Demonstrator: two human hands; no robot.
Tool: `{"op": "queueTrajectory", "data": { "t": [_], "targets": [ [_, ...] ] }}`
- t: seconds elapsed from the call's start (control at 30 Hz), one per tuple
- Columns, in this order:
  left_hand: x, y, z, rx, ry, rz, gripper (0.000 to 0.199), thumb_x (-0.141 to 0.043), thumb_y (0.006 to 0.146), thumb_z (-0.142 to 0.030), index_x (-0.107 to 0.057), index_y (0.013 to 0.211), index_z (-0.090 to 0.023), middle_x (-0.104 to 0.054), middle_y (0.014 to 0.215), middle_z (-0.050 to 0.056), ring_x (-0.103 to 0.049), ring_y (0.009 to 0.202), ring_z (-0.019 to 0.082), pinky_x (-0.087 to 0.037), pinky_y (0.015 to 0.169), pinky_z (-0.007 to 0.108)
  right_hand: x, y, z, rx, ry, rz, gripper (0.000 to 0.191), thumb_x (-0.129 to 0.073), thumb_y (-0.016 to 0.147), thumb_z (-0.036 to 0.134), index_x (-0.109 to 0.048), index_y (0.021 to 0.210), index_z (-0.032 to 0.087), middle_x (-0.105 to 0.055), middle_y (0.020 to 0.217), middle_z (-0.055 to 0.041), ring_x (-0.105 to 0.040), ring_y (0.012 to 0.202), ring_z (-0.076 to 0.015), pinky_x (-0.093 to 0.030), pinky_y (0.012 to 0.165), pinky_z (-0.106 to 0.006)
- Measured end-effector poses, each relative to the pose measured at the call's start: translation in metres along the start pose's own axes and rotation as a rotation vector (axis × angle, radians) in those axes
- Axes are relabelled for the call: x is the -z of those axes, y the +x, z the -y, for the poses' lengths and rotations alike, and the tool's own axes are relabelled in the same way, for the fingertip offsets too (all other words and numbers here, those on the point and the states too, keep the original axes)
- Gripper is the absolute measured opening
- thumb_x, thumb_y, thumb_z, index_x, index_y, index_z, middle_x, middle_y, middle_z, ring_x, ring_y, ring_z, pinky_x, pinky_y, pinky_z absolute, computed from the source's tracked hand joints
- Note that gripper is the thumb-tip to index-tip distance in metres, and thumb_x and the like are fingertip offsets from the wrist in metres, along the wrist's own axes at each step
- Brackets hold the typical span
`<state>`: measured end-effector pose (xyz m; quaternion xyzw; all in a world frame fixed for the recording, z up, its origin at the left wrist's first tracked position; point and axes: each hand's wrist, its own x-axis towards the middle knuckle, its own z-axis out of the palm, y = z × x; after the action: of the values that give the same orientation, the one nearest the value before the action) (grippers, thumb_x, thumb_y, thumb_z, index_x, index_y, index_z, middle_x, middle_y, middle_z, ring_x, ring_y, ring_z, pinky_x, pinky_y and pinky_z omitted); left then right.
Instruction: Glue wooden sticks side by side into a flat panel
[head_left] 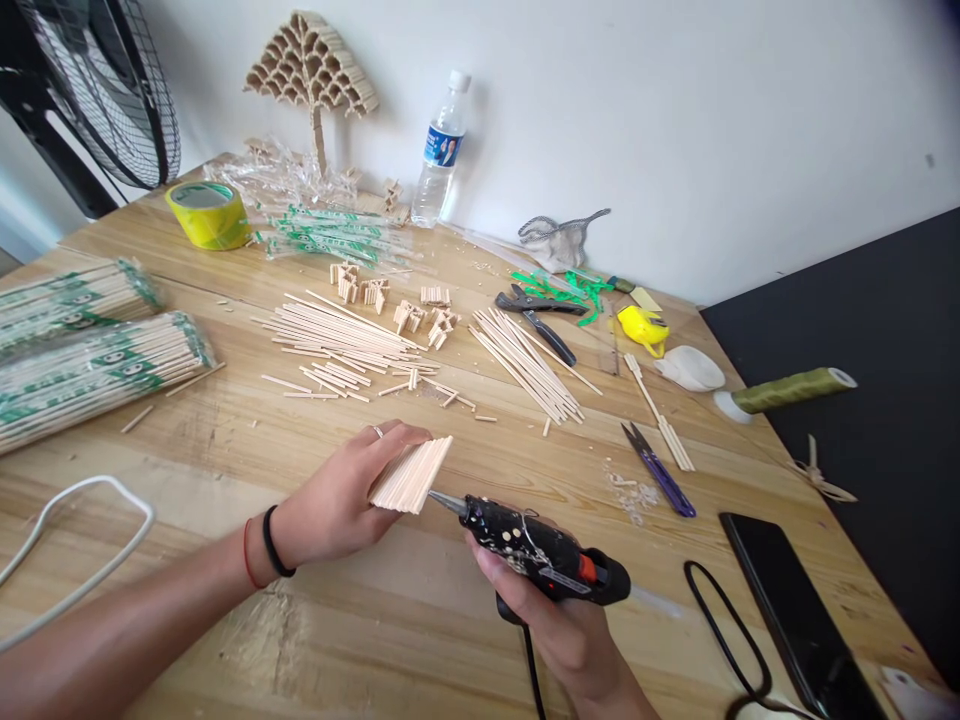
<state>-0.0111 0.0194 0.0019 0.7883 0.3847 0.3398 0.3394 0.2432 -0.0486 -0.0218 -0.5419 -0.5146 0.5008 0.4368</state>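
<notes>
My left hand (341, 500) grips a small panel of short wooden sticks (411, 475) laid side by side, its fingers behind and under the panel. My right hand (559, 625) is wrapped round the handle of a black glue gun (536, 545) spotted with dried glue. The gun's metal nozzle points left, at or very close to the panel's right edge; I cannot tell if they touch. A clear glue stick sticks out of the gun's back end. Beyond my hands lie loose wooden sticks (341, 335), a second bundle of sticks (529, 365) and small glued stick pieces (409, 315).
Packaged sticks (105, 365) and a white cable (82, 585) lie at the left. Yellow tape (208, 215), a bottle (441, 155) and a stick-built tree shape (311, 75) stand behind. At the right are pliers (551, 335), purple snips (660, 472) and a black phone (799, 610).
</notes>
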Motion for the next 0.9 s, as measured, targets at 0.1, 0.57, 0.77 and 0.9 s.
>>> {"op": "queueTrajectory", "data": {
  "t": [0.1,0.57,0.77,0.9],
  "targets": [
    [0.000,0.000,0.000,0.020,0.004,0.009,0.047,-0.056,0.087,-0.007,-0.054,0.132,-0.021,-0.071,0.122,0.008,-0.068,0.107,0.024,-0.051,0.092,0.034,-0.001,0.003,0.003,0.009,-0.007,0.008,0.034,-0.086,0.087,0.051,-0.086,0.109,0.025,-0.083,0.118,-0.0131,-0.077,0.113,-0.0401,-0.057,0.110,-0.057],
    [0.001,0.000,0.001,0.034,0.003,0.034,0.052,-0.054,0.082,-0.007,-0.053,0.133,-0.020,-0.070,0.123,0.008,-0.067,0.107,0.024,-0.051,0.093,0.035,0.002,0.007,0.003,-0.032,-0.035,0.002,0.037,-0.085,0.086,0.055,-0.086,0.105,0.024,-0.085,0.106,-0.0127,-0.079,0.105,-0.0392,-0.061,0.102,-0.056],
    [0.003,0.000,-0.001,0.032,0.010,0.040,0.052,-0.055,0.083,-0.008,-0.053,0.133,-0.020,-0.071,0.123,0.009,-0.068,0.107,0.025,-0.053,0.093,0.036,0.000,0.013,0.015,0.010,-0.052,0.055,0.032,-0.080,0.091,0.053,-0.083,0.092,0.021,-0.081,0.089,-0.0083,-0.078,0.091,-0.0327,-0.062,0.092,-0.047],
    [0.003,0.000,-0.003,0.038,0.012,0.040,0.052,-0.054,0.082,-0.008,-0.054,0.133,-0.020,-0.072,0.123,0.009,-0.068,0.107,0.026,-0.053,0.093,0.036,-0.001,0.012,0.014,-0.030,-0.070,0.015,0.036,-0.081,0.088,0.058,-0.084,0.093,0.022,-0.081,0.094,-0.0096,-0.075,0.096,-0.0346,-0.059,0.096,-0.050]
  ]
}}
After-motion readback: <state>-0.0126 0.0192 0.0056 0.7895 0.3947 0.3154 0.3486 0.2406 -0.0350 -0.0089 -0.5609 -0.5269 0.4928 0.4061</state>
